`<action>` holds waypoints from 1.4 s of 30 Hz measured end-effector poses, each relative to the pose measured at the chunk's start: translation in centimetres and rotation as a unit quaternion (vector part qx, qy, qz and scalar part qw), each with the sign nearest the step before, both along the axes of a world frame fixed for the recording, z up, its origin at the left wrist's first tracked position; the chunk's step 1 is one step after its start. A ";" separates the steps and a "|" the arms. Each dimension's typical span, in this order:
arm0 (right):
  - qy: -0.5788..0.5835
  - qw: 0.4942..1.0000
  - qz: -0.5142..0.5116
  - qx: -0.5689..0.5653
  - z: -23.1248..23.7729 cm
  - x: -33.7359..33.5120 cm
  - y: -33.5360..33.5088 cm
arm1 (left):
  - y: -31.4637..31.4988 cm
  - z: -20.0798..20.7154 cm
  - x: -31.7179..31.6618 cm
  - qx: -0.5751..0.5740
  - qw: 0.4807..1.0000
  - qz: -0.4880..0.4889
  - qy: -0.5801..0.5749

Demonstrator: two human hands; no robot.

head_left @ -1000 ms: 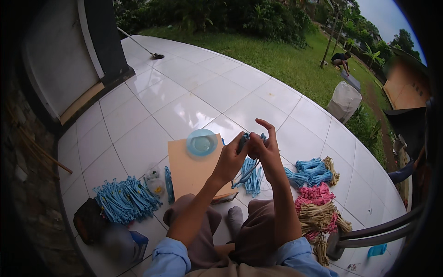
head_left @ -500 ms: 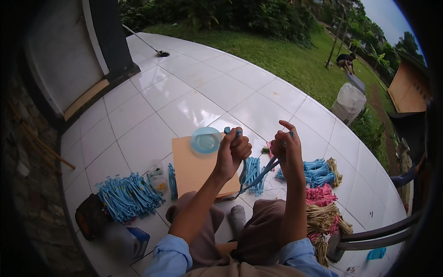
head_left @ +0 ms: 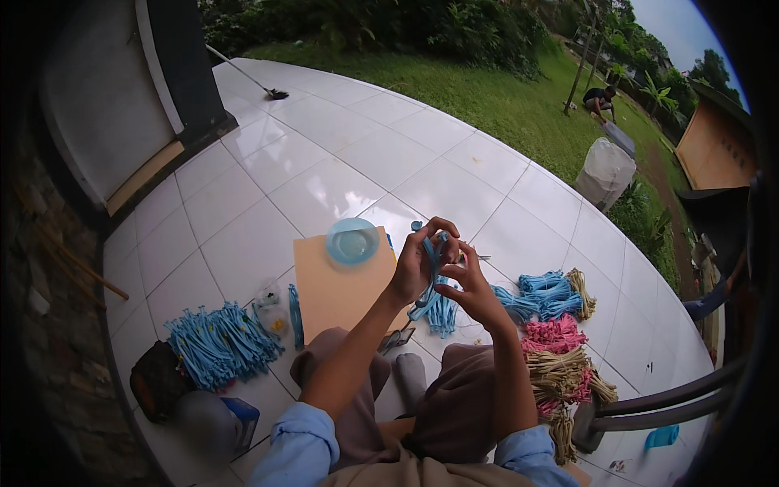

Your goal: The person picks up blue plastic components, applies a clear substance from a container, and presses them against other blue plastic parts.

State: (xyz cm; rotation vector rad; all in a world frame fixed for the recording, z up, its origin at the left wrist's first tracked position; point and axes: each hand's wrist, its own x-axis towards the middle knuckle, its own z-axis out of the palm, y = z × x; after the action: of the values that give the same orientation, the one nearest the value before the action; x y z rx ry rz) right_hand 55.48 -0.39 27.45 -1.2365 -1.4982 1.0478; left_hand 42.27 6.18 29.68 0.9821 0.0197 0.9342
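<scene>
Over the right edge of a tan board (head_left: 337, 284), my two hands are close together with a blue cord (head_left: 431, 253) between them. My left hand (head_left: 412, 272) is closed on the cord, and knotted ends stick up above its fingers. My right hand (head_left: 475, 294) faces it, thumb and fingers apart around the cord's side, fingertips close to the left hand's. Lower loops of the cord partly overlap a small bundle of blue cords (head_left: 442, 315) on the tiles. On the board's far part sits a light-blue plastic bowl (head_left: 353, 241).
A large pile of blue cords (head_left: 221, 345) lies left, beside clear plastic cups (head_left: 272, 304). To the right are blue (head_left: 552, 294), pink (head_left: 554, 334) and beige cord bundles (head_left: 560, 369), near a dark chair leg (head_left: 588, 426). A broom (head_left: 276, 94) rests farther off; a person (head_left: 599, 101) crouches on the grass.
My hands have come together from a wider spread, and the cord stretched between them has gone slack. My right hand has moved left and opened its fingers. The view has shifted slightly.
</scene>
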 end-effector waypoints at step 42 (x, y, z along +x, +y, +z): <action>0.212 0.974 -0.063 0.049 3.1 3.6 3.0 | 1.8 0.5 -7.9 0.114 0.928 0.247 0.252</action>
State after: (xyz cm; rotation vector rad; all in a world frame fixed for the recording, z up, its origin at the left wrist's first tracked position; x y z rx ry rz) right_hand 59.11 2.59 30.51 -0.9503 -1.1132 1.0601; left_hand 34.37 7.96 30.18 1.4545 0.6312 1.1313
